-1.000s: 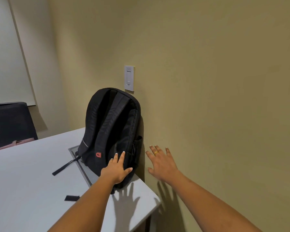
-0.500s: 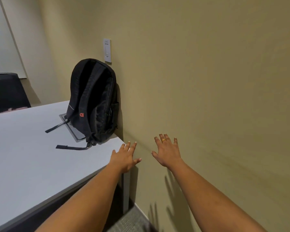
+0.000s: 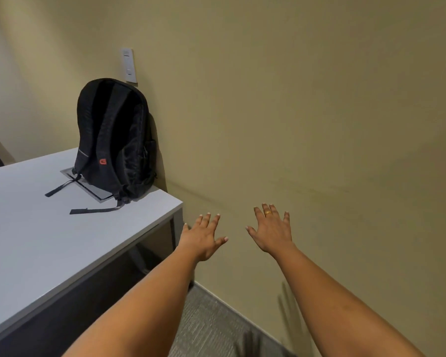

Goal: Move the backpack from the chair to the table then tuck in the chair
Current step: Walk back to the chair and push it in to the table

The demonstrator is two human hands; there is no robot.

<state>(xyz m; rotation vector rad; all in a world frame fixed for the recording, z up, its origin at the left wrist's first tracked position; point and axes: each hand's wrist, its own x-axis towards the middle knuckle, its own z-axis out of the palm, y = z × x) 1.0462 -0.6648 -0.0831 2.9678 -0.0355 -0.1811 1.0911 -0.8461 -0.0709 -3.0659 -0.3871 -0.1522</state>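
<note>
Backpack upright on the far corner of the bench, back panel and straps toward the camera, its far side against the wall below a wall plate. Its base partly covers a grey inset panel in the bench top; two loose strap ends trail across the surface. Left hand and right hand are both empty, fingers spread, palms down, held in the air off the bench corner and apart from the backpack. A ring shows on the right hand.

Judged stage: backpack placed; the chair remains to be tucked in.

Risks. The backpack is tall on a narrow base and appears to rely on the wall for support; a knock to the bench when the chair is pushed in could tip it forward or slide it toward the near edge. The trailing strap ends could catch on a passing arm and drag the backpack along.

Not visible: the chair to be tucked in lies outside the frame, so its position and the clearance under the bench cannot be judged. A dark shape at the left edge is cut off and unidentifiable. Whether the backpack truly touches the wall is hard to confirm.
</note>
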